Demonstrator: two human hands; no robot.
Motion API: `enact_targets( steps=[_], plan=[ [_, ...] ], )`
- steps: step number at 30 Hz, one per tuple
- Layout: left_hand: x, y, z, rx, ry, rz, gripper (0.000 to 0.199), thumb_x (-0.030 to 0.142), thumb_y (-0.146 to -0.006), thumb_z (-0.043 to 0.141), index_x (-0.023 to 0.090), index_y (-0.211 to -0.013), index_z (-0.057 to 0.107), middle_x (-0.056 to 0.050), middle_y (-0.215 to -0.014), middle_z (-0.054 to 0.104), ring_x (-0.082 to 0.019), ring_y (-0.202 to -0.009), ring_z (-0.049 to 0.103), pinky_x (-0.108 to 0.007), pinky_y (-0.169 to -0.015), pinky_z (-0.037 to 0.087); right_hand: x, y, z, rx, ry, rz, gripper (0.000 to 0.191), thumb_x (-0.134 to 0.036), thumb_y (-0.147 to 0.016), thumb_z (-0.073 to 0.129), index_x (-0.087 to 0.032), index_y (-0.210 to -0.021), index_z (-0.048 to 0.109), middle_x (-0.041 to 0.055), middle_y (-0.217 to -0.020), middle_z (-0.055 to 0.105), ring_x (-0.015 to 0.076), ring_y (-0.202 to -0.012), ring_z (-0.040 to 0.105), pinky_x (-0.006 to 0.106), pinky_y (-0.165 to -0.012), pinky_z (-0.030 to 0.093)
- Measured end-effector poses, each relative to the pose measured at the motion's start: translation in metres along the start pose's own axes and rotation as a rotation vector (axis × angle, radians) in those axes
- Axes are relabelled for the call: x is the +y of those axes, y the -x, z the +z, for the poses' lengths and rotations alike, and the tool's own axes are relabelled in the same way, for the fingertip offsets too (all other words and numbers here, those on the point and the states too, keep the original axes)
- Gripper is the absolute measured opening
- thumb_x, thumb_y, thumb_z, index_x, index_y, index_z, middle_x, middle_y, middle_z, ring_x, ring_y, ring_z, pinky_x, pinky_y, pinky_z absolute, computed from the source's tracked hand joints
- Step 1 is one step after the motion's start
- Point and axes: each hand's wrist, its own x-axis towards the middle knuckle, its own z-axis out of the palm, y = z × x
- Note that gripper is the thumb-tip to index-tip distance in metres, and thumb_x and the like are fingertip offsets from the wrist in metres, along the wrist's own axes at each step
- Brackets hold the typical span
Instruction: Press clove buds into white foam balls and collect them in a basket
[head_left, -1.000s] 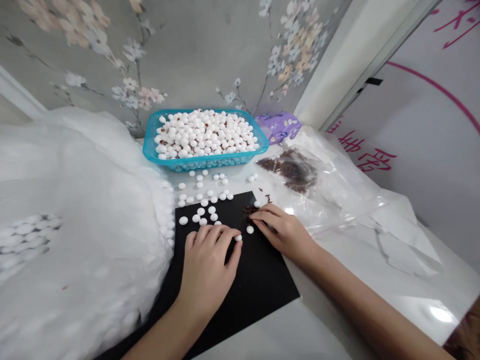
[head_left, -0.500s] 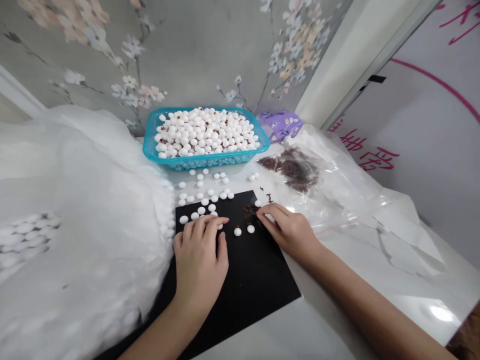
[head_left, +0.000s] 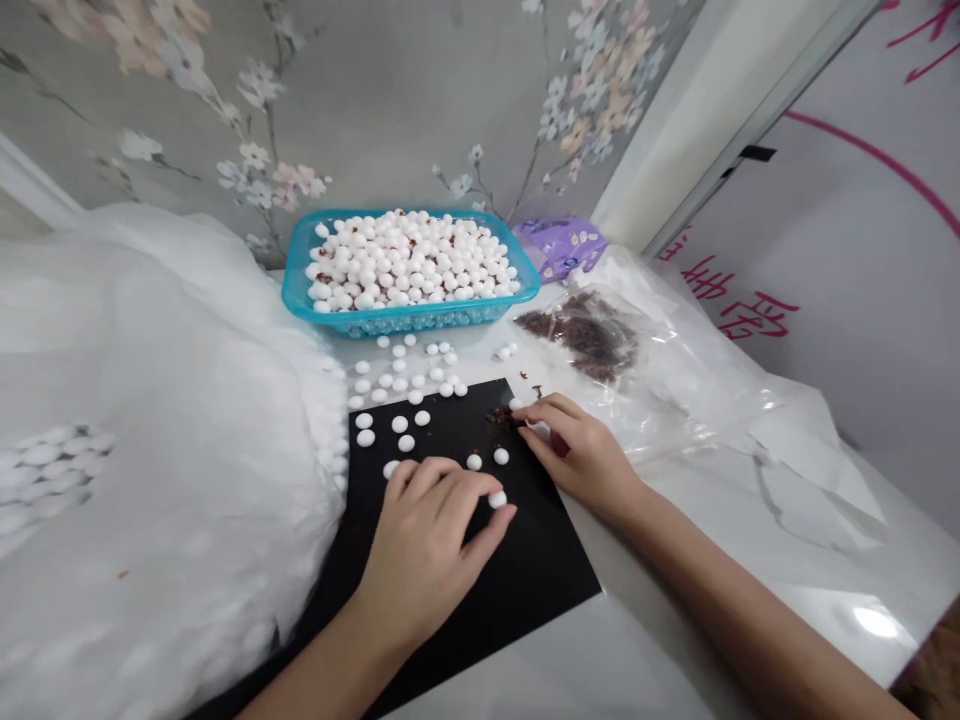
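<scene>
My left hand [head_left: 431,545] pinches a white ball [head_left: 498,499] between thumb and forefinger, over a black sheet [head_left: 517,560]. At the sheet's right edge is my right hand [head_left: 577,445]; its thumb and forefinger are slightly apart beside a small pile of dark brown bits [head_left: 498,416]. Another white ball [head_left: 515,404] touches or nearly touches the right forefinger. Two white balls, one of them this ball [head_left: 501,456], sit between the hands, with a brown speck at their tops. Several loose balls [head_left: 400,424] lie on the left of the sheet.
Behind the sheet stands a blue basket [head_left: 409,320] heaped with white balls and brown bits. A large translucent bag [head_left: 187,400] of balls fills the left. To the right lie a clear bag of brown pieces [head_left: 592,335] and a purple packet [head_left: 561,247].
My left hand has moved right and toward me, and now grips a white ball. The right thumb and forefinger have parted slightly near the brown bits. Some loose balls on the left have shifted.
</scene>
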Motion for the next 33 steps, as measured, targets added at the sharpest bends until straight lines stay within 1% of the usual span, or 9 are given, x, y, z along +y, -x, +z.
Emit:
enact_targets(
  steps=[4, 6, 10, 14, 16, 18, 22, 26, 33],
  plan=[
    [-0.001, 0.002, 0.005, -0.109, -0.051, 0.176, 0.01, 0.02, -0.086, 0.051, 0.019, -0.08, 0.059, 0.003, -0.078, 0.069, -0.017, -0.08, 0.055, -0.034, -0.072, 0.031, 0.004, -0.001, 0.003, 0.008, -0.029, -0.003, 0.014, -0.016, -0.086, 0.048, -0.02, -0.09, 0.06, 0.0049, -0.088, 0.058, 0.0127, -0.067, 0.055, 0.023, -0.057, 0.044],
    [-0.003, 0.002, 0.007, -0.134, -0.079, 0.178, 0.011, 0.019, -0.087, 0.05, 0.019, -0.084, 0.06, 0.002, -0.086, 0.069, -0.018, -0.084, 0.055, -0.035, -0.074, 0.031, 0.003, -0.002, 0.003, 0.01, -0.064, 0.029, 0.013, -0.016, -0.086, 0.048, -0.02, -0.088, 0.06, 0.0038, -0.086, 0.057, 0.011, -0.062, 0.052, 0.023, -0.056, 0.043],
    [-0.005, -0.001, 0.006, -0.141, -0.044, 0.016, 0.008, 0.02, -0.086, 0.052, 0.022, -0.086, 0.059, 0.002, -0.085, 0.068, -0.017, -0.082, 0.055, -0.034, -0.073, 0.032, -0.011, -0.004, -0.004, -0.019, -0.288, 0.19, 0.007, -0.022, -0.084, 0.053, -0.02, -0.08, 0.058, 0.0001, -0.078, 0.054, 0.008, -0.054, 0.044, 0.021, -0.05, 0.038],
    [-0.006, -0.002, 0.004, -0.118, 0.002, -0.138, 0.01, 0.02, -0.083, 0.054, 0.022, -0.093, 0.055, 0.002, -0.087, 0.069, -0.017, -0.081, 0.058, -0.034, -0.074, 0.035, -0.03, -0.005, -0.016, -0.208, -0.538, 0.367, 0.014, -0.03, -0.083, 0.055, -0.018, -0.076, 0.057, -0.0031, -0.067, 0.049, 0.0069, -0.053, 0.041, 0.019, -0.047, 0.033],
    [-0.006, -0.002, 0.003, -0.108, 0.01, -0.167, 0.016, 0.019, -0.082, 0.055, 0.023, -0.097, 0.053, 0.001, -0.09, 0.07, -0.018, -0.084, 0.059, -0.035, -0.075, 0.035, -0.035, -0.003, -0.018, -0.308, -0.582, 0.37, 0.016, -0.031, -0.083, 0.054, -0.018, -0.075, 0.058, -0.0037, -0.065, 0.046, 0.0069, -0.053, 0.038, 0.019, -0.047, 0.031],
    [-0.006, -0.001, 0.003, -0.106, 0.018, -0.178, 0.018, 0.018, -0.081, 0.055, 0.024, -0.098, 0.051, 0.001, -0.09, 0.07, -0.018, -0.085, 0.059, -0.035, -0.076, 0.036, -0.038, 0.0, -0.017, -0.354, -0.57, 0.328, 0.016, -0.029, -0.085, 0.052, -0.018, -0.075, 0.058, -0.0034, -0.065, 0.045, 0.0075, -0.055, 0.037, 0.02, -0.048, 0.031],
    [-0.006, 0.0, 0.004, -0.106, 0.033, -0.184, 0.018, 0.018, -0.081, 0.056, 0.024, -0.097, 0.05, 0.002, -0.091, 0.07, -0.018, -0.086, 0.06, -0.035, -0.076, 0.036, -0.038, 0.003, -0.01, -0.337, -0.478, 0.247, 0.015, -0.026, -0.086, 0.051, -0.018, -0.075, 0.058, -0.0028, -0.066, 0.044, 0.0085, -0.057, 0.038, 0.02, -0.05, 0.032],
    [-0.006, -0.001, 0.005, -0.094, 0.021, -0.164, 0.016, 0.017, -0.081, 0.056, 0.023, -0.095, 0.05, 0.002, -0.089, 0.07, -0.018, -0.083, 0.059, -0.034, -0.075, 0.037, -0.039, 0.003, -0.005, -0.312, -0.449, 0.223, 0.014, -0.024, -0.085, 0.052, -0.018, -0.074, 0.058, -0.0029, -0.066, 0.043, 0.0088, -0.057, 0.039, 0.02, -0.05, 0.033],
    [-0.005, -0.001, 0.005, -0.081, 0.003, -0.117, 0.012, 0.014, -0.082, 0.055, 0.022, -0.09, 0.05, 0.002, -0.086, 0.067, -0.016, -0.079, 0.059, -0.033, -0.074, 0.037, -0.039, 0.006, 0.005, -0.238, -0.578, 0.36, 0.016, -0.029, -0.081, 0.057, -0.018, -0.069, 0.057, -0.0047, -0.059, 0.04, 0.0077, -0.052, 0.033, 0.021, -0.046, 0.027]
  ],
)
